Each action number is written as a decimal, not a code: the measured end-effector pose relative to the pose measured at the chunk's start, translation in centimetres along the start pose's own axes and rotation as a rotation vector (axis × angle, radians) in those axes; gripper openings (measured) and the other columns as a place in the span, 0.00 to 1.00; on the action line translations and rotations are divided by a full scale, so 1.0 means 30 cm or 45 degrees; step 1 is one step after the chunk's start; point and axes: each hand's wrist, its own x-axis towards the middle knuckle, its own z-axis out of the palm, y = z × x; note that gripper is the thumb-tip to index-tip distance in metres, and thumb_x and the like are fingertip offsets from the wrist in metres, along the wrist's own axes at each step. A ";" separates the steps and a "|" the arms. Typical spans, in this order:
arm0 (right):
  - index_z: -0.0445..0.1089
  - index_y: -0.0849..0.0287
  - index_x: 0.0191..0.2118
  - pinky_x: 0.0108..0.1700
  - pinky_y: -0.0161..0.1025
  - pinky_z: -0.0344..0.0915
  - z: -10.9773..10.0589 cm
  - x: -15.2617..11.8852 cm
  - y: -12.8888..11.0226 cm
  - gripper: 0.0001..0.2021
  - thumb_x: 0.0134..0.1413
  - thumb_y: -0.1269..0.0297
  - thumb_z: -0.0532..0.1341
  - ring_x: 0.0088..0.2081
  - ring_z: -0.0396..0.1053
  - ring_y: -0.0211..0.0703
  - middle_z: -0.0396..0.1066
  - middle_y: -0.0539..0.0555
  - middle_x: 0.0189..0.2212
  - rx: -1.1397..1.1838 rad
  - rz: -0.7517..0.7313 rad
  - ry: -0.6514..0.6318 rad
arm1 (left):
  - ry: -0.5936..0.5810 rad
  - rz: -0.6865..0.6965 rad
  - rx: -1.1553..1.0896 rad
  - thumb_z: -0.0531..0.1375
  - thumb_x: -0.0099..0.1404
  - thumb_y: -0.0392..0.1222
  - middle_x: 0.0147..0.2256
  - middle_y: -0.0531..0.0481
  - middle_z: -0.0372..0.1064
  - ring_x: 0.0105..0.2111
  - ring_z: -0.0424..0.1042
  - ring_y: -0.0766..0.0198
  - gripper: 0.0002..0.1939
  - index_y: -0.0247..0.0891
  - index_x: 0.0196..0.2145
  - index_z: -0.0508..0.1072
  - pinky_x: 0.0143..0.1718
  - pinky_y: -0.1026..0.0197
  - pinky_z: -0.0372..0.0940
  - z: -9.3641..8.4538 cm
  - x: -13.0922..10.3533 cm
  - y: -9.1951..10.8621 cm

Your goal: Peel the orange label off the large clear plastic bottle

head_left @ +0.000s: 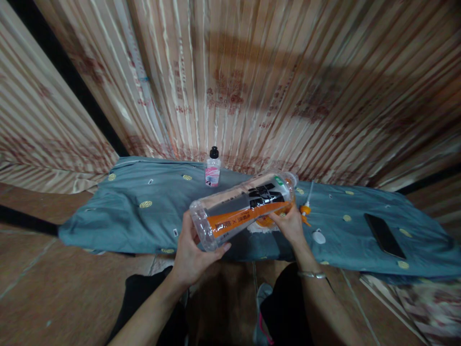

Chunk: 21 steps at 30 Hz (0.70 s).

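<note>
a person's two bare hands work over a low surface spread with a teal cloth [151, 178]. the large clear bottle [241, 209], with a black and orange label, is tilted above the cloth, base to the left and neck raised to the right. the left hand [194, 252] holds its base, fingers curled around one side, thumb on the lower edge. the right hand [290, 223] is by the neck end, thumb against the label's lower side; its other fingers are hidden, so i cannot tell how closed they are. an orange object [265, 222] shows partly beneath the bottle. just right of that hand lie an orange pump [306, 210] and a white cap [319, 236]; farther right, a dark phone [384, 235]. a small black-capped bottle [212, 169] stands behind, near the pleated curtain [230, 96].
</note>
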 end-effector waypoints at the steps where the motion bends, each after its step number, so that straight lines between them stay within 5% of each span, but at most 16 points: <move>1: 0.69 0.59 0.47 0.49 0.56 0.72 0.000 0.000 0.003 0.34 0.34 0.44 0.71 0.43 0.77 0.61 0.79 0.62 0.41 0.004 0.000 -0.003 | -0.004 0.007 -0.014 0.75 0.46 0.46 0.44 0.46 0.76 0.46 0.80 0.48 0.37 0.40 0.50 0.66 0.47 0.47 0.77 0.000 0.000 -0.004; 21: 0.68 0.59 0.48 0.50 0.56 0.72 0.003 0.000 0.014 0.34 0.37 0.45 0.72 0.44 0.77 0.59 0.79 0.61 0.43 0.070 -0.008 -0.051 | -0.018 0.020 -0.082 0.73 0.49 0.43 0.45 0.45 0.74 0.46 0.79 0.51 0.35 0.39 0.51 0.63 0.45 0.51 0.77 0.009 0.002 -0.006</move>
